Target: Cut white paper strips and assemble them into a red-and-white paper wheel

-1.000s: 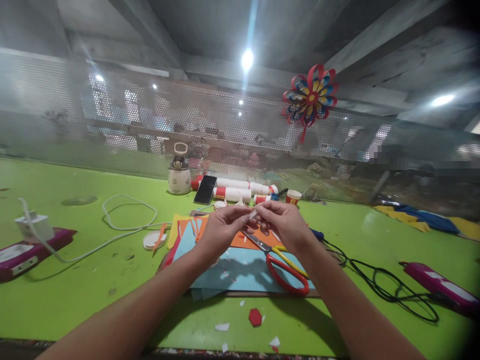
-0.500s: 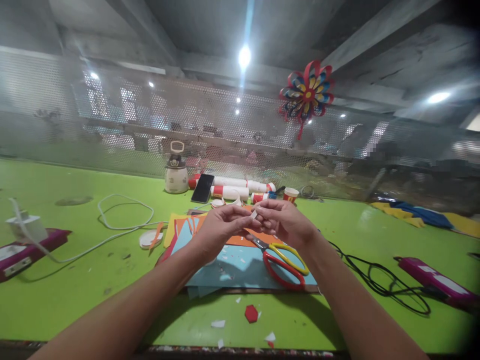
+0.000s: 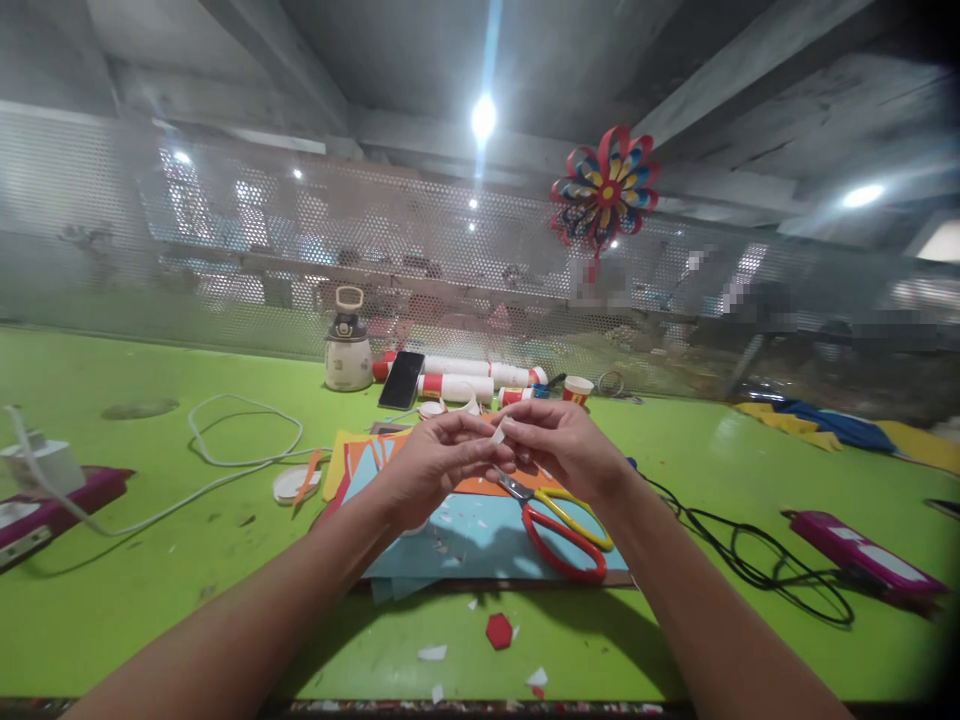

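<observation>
Both hands meet above the paper stack, fingers closed around a small white piece of paper. My left hand pinches close to its lower end, though the fingers hide part of the contact. My right hand grips its upper edge between thumb and fingers. Beneath them lie a sheet of light blue paper and orange paper. Scissors with one red and one yellow handle rest on these sheets, blades partly under my hands. A red paper hexagon is on the green table nearer to me.
White scraps dot the table's front. Behind the paper stand a bottle, a leaning phone and a paper cup. Purple power strips and cables flank both sides. A paper flower hangs beyond.
The view has shifted slightly. The white piece has tilted a little between my fingers; both hands stay together over the paper, and the scissors lie in the same place.
</observation>
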Motion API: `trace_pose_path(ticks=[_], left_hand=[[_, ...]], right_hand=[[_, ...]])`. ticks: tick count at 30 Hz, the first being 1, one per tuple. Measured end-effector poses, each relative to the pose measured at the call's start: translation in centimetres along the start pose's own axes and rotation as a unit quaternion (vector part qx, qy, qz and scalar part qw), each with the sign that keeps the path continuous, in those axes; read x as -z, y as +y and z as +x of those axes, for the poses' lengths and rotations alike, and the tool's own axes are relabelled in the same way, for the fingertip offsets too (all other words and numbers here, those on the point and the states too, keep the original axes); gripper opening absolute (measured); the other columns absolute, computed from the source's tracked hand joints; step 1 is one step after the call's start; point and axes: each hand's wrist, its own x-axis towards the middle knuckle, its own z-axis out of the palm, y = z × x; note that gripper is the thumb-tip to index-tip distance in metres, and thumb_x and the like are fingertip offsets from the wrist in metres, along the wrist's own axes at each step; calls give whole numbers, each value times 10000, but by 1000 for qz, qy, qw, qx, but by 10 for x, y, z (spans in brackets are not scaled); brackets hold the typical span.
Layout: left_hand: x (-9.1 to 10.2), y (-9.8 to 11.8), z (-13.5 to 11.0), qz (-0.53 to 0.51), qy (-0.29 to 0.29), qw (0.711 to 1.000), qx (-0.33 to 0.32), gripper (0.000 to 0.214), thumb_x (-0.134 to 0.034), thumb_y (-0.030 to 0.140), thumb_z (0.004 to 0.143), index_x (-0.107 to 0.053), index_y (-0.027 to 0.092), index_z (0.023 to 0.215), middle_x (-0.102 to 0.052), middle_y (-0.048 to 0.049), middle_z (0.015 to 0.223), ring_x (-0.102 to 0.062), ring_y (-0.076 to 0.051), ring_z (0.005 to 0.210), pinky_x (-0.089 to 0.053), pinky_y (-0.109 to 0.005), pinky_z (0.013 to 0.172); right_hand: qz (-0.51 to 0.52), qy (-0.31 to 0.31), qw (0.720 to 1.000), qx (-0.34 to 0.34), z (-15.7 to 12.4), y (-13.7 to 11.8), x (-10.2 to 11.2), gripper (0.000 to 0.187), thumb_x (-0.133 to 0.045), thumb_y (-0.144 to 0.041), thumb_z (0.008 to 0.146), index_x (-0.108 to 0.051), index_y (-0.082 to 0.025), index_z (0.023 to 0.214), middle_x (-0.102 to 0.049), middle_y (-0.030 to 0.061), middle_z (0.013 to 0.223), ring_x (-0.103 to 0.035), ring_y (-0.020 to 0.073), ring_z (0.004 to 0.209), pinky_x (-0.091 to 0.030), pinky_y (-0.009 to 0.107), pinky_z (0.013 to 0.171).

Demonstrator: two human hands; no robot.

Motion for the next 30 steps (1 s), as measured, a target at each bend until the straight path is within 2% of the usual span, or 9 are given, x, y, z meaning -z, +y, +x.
trace_pose_path(ticks=[4, 10, 20, 24, 26, 30], left_hand=[[2, 2, 0, -26, -10, 999, 26, 87, -678, 155, 739, -629, 129, 806, -712, -67, 749, -654, -134, 695, -481, -244, 653], [4, 3, 0, -12, -22, 999, 37, 99, -640, 212, 779, -637, 113, 777, -689, -69, 748, -619, -114, 642, -466, -239, 632], [5, -1, 1, -34, 7, 997, 76, 94, -704, 145, 711, -615, 120, 728, -684, -49, 707, -626, -117, 678, -465, -249, 695], [6, -2, 3, -36, 18, 996, 78, 100, -716, 143, 699, -654, 109, 770, -675, -49, 728, -626, -120, 717, -467, -256, 734], [6, -1, 4, -36, 17, 996, 74, 124, -713, 148, 707, -680, 99, 816, -670, -55, 771, -620, -117, 737, -466, -256, 759], [6, 0, 5, -39, 14, 997, 63, 163, -724, 168, 697, -705, 91, 840, -662, -77, 826, -605, -129, 761, -463, -265, 768]], right_hand=[[-22, 0, 1000, 14, 0, 0, 1, 98, -696, -215, 748, -708, -146, 818, -637, -1, 600, -512, 56, 466, -399, 202, 455], [-56, 0, 998, 25, 3, 3, 5, 107, -705, -230, 733, -718, -142, 794, -651, 14, 608, -533, 69, 484, -422, 214, 464], [-145, -5, 987, 69, 2, 3, -1, 186, -673, -231, 756, -721, -155, 919, -632, -7, 596, -548, 84, 486, -448, 240, 474], [-178, 9, 980, 85, 1, 1, -4, 229, -652, -213, 768, -695, -156, 985, -627, 2, 674, -540, 87, 541, -455, 249, 504], [-224, 19, 969, 105, 0, 0, -4, 286, -632, -197, 785, -658, -171, 1069, -619, 9, 734, -556, 105, 620, -480, 276, 578], [-355, 24, 921, 159, -4, -4, -7, 375, -619, -196, 801, -590, -198, 1175, -608, 58, 926, -574, 170, 839, -504, 351, 751]])
